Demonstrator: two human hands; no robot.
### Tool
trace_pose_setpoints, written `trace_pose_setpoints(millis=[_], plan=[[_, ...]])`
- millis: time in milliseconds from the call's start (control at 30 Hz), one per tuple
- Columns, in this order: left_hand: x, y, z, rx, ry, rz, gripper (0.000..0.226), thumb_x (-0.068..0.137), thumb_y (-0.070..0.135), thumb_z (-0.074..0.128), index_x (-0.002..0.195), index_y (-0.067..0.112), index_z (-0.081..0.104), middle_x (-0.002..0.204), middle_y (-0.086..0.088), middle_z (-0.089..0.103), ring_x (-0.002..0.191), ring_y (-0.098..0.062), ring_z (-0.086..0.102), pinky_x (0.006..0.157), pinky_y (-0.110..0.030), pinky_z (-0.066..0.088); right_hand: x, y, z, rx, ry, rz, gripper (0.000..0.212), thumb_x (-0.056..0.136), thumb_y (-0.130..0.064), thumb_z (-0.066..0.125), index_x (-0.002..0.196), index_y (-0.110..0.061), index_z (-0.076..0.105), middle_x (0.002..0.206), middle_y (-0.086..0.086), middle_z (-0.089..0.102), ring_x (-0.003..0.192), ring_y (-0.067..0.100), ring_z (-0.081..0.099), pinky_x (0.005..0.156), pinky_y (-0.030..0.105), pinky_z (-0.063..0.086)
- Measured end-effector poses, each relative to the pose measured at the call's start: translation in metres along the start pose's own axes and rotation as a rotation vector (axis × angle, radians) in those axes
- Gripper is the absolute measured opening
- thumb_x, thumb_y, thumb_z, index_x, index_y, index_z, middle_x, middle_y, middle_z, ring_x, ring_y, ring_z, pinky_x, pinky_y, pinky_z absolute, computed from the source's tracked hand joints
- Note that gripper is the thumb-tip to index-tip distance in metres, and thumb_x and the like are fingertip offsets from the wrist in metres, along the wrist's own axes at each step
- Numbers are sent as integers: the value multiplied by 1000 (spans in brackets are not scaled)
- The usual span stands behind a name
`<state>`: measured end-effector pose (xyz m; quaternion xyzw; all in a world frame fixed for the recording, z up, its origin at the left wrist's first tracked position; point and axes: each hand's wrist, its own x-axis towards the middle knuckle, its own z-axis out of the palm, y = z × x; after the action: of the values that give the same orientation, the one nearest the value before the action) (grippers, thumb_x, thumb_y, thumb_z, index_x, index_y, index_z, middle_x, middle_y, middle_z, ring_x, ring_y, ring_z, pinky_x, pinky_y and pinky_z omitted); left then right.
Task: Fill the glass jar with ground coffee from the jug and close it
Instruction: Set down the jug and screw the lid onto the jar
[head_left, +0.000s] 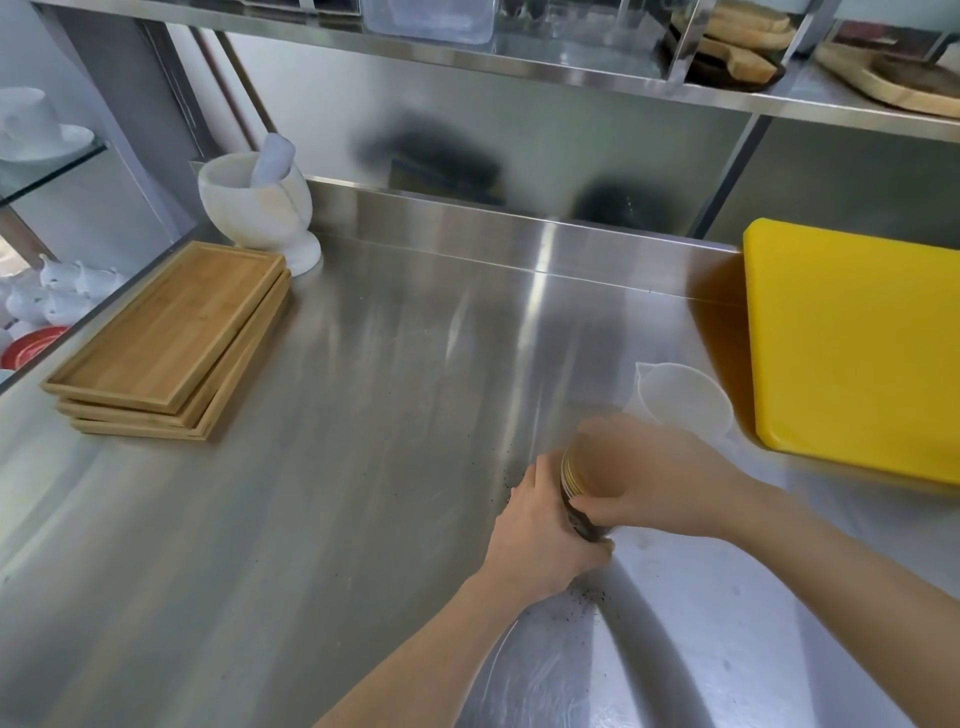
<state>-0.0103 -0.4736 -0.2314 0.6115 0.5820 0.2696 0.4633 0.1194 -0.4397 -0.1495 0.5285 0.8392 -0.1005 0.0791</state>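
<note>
The glass jar, dark with ground coffee, stands on the steel counter between both hands. My left hand wraps around its left side and base. My right hand lies over the top, closed on the wooden lid, and looks motion-blurred. Only a strip of the jar and the lid's edge show between the hands. The clear plastic jug stands upright and looks empty, just behind my right hand.
A yellow cutting board lies at the right. Stacked wooden trays and a white mortar with pestle sit at the left back. Spilled coffee grains dot the steel counter near the jar.
</note>
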Motion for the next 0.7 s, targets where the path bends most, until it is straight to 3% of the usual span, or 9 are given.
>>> trace_pose_setpoints(millis=[167,300,400,533,567,633,667,700], plan=[[0,1,-1,15,1,-7,65,57,37,71,111,37,34,114,10,54,102,-20,56,86,-45,50,3,16,-10,114,-125,-140,66,75,-54,63,131,-41,32,120,-16,44,101,6,44,80,18,46],[1,1,-1,31,5,6,70,58,38,72,116,35,32,118,10,53,105,-20,55,87,-44,50,4,11,-16,52,-158,-146,67,76,-55,62,132,-41,31,120,-15,45,103,7,46,83,21,49],[1,0,-1,28,-8,-2,68,59,35,73,114,37,32,117,11,52,104,-20,55,85,-45,51,4,0,-9,-109,-25,-20,65,77,-73,41,122,-27,39,107,-6,57,90,14,55,73,24,51],[1,1,-1,67,-22,1,76,59,34,74,119,36,28,121,9,50,108,-23,54,87,-44,50,6,-16,-9,-192,84,127,90,61,-87,5,85,-18,57,74,-4,58,69,14,58,66,26,52],[0,1,-1,78,-22,1,77,60,34,75,121,35,28,122,8,50,110,-23,53,88,-44,49,6,-15,-15,-165,74,145,95,56,-89,1,85,-19,60,78,-4,62,72,14,60,68,27,53],[1,1,-2,90,-13,11,77,60,35,75,122,33,29,124,8,49,112,-24,52,89,-44,48,6,-5,-29,-16,-42,118,83,63,-89,19,114,-34,55,116,-4,61,98,17,59,82,29,51],[1,1,-2,92,-8,15,77,60,35,75,121,33,29,124,8,50,112,-24,53,89,-44,48,5,-1,-37,78,-165,64,68,70,-81,39,127,-45,41,137,-7,45,115,18,50,91,30,47],[1,1,-2,93,-7,15,78,60,36,75,122,33,28,124,8,50,111,-23,53,89,-44,49,3,2,-44,124,-279,-18,65,74,-65,57,132,-53,30,146,-11,28,126,17,39,97,29,43]])
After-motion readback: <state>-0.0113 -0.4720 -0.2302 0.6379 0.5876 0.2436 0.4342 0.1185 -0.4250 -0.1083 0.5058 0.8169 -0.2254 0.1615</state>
